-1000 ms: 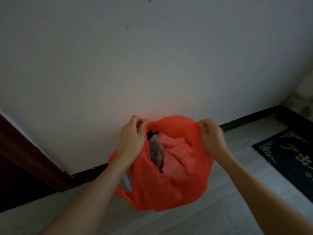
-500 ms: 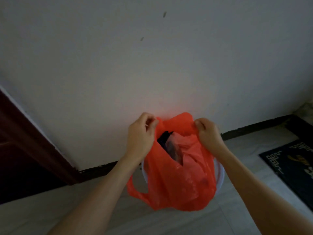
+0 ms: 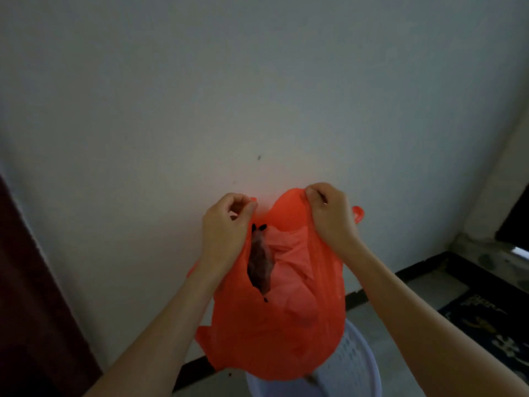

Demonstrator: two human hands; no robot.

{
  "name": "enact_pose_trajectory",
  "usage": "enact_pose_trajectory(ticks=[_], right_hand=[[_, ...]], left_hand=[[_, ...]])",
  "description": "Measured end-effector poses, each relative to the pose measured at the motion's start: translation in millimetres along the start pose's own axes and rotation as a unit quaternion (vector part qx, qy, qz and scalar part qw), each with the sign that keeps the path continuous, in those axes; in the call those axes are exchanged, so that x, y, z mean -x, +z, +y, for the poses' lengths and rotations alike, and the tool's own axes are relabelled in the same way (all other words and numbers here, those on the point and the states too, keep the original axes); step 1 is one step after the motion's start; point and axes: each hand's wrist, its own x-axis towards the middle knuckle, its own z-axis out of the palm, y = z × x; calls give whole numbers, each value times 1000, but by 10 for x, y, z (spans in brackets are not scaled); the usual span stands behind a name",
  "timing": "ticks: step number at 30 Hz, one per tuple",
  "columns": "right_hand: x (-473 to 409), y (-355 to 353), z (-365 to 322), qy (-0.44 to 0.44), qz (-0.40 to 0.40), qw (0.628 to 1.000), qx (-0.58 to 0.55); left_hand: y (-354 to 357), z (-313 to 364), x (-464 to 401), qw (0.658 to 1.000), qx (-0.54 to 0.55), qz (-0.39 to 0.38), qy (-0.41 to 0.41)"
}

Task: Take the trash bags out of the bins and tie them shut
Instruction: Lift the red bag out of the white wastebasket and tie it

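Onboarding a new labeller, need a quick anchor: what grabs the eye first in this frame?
The bright orange trash bag at centre, lifted in front of the pale wall, its mouth open on dark trash and crumpled orange plastic inside. The left hand and right hand each pinch the bag's rim at the top, pulling it apart. Below it, at the bottom edge, sits the white perforated bin, and a dark patterned mat lies on the floor at right.

I stand in a dim home entryway: a plain white wall, dark skirting, a patterned doormat on pale floor tiles, a wooden door.
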Motion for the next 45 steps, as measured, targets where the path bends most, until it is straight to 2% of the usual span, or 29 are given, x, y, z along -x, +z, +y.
enact_pose_trajectory(ticks=[3, 8, 11, 16, 20, 24, 27, 30, 32, 34, 36, 38, 40, 43, 45], right_hand=[[28, 221, -442, -39, 17, 998, -51], [209, 580, -1095, -76, -7, 991, -112], [452, 788, -1329, -77, -26, 987, -137], [1040, 1188, -1276, -30, -72, 990, -113], [1745, 1543, -827, 39, -204, 977, -51], [2274, 1623, -249, 86, -336, 936, 64], [2557, 1651, 151, 147, -442, 874, 139], [2714, 1650, 376, 216, -503, 818, 177], [2737, 1628, 445, 227, -539, 801, 130], [2767, 1635, 503, 240, -596, 762, 76], [2806, 1700, 589, 228, -620, 738, 139], [2834, 1803, 675, 215, -573, 770, 179], [2829, 1874, 683, 206, -534, 807, 147], [2813, 1880, 678, 221, -506, 826, 116], [2763, 1869, 712, 227, -478, 838, 132]], left_hand=[[-399, 149, -109, 998, -36, 41, 37], [-1202, 287, -91, 988, -93, 113, 57], [-1696, 267, 100, 981, -134, 123, 63], [-2227, -135, 686, 972, -230, 56, 12], [-2413, -729, 1322, 949, -298, -43, -90], [-2431, -1285, 1873, 899, -354, -162, -201], [-2370, -1575, 2122, 858, -410, -199, -237], [-2329, -1784, 2218, 865, -366, -200, -279], [-2317, -1859, 2238, 877, -338, -188, -285], [-2287, -1920, 2238, 871, -370, -191, -259], [-2260, -1940, 2254, 852, -429, -210, -215], [-2228, -1934, 2260, 831, -468, -230, -194], [-2197, -1922, 2243, 808, -497, -251, -191], [-2202, -1906, 2227, 767, -527, -292, -223], [-2234, -1919, 2187, 780, -488, -288, -264]])
